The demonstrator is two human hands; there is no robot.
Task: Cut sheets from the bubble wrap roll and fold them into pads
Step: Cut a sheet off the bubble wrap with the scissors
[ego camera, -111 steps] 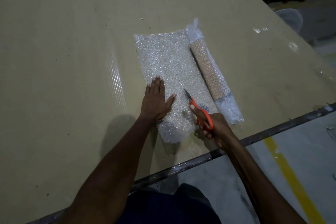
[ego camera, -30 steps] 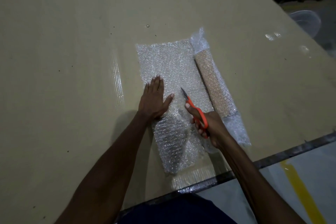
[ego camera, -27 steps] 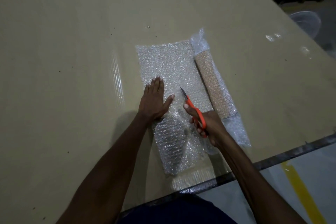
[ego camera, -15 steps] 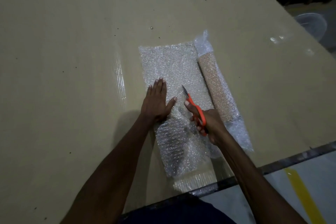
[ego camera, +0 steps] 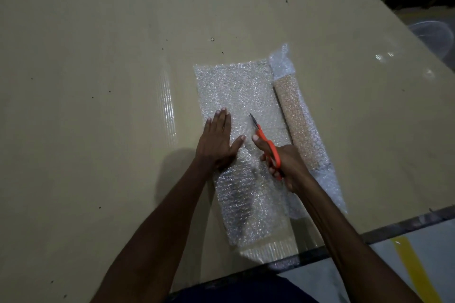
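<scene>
Clear bubble wrap sheet (ego camera: 236, 91), frame centre, beside its roll (ego camera: 295, 115) on tan bench (ego camera: 98, 81). Left hand (ego camera: 218, 142) spread flat, pinning it; right hand (ego camera: 283, 162) grips orange-handled scissors (ego camera: 267, 145). Likely light, limp, slippery: hold near the cut.

A broad tan cardboard-covered desk (ego camera: 98, 81) with a dark metal edge (ego camera: 406, 225) stands in dim light over a grey floor (ego camera: 438, 253) marked with a yellow stripe (ego camera: 416, 270).
</scene>
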